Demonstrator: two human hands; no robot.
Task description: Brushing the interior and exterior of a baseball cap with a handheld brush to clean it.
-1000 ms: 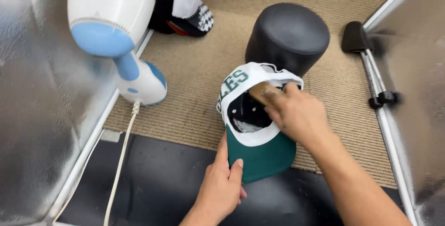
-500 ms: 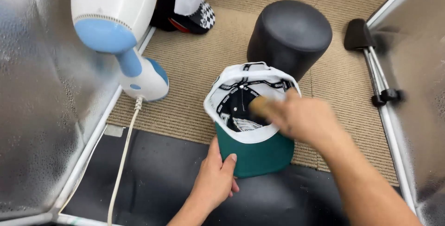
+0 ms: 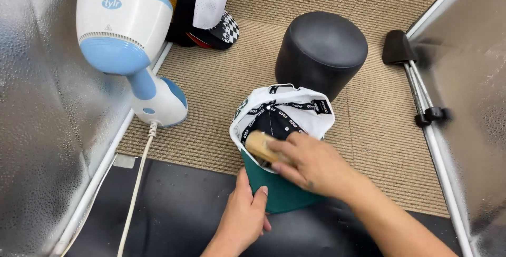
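The cap [image 3: 284, 130] lies upside down on the tan mat [image 3: 221, 78], green brim toward me. My left hand [image 3: 243, 216] pinches that brim, fingers closed on it. My right hand [image 3: 311, 165] grips a wooden brush [image 3: 262, 146] inside the crown. Beyond stand a black dome form [image 3: 321, 51] and a white-and-blue steamer [image 3: 124, 41].

A white cap [image 3: 284, 115] with a green brim and black-taped lining is seen, a tan wooden brush [image 3: 262, 146], a white and pale-blue steamer [image 3: 124, 41], a black dome form [image 3: 321, 51], beige ribbed matting [image 3: 221, 88].
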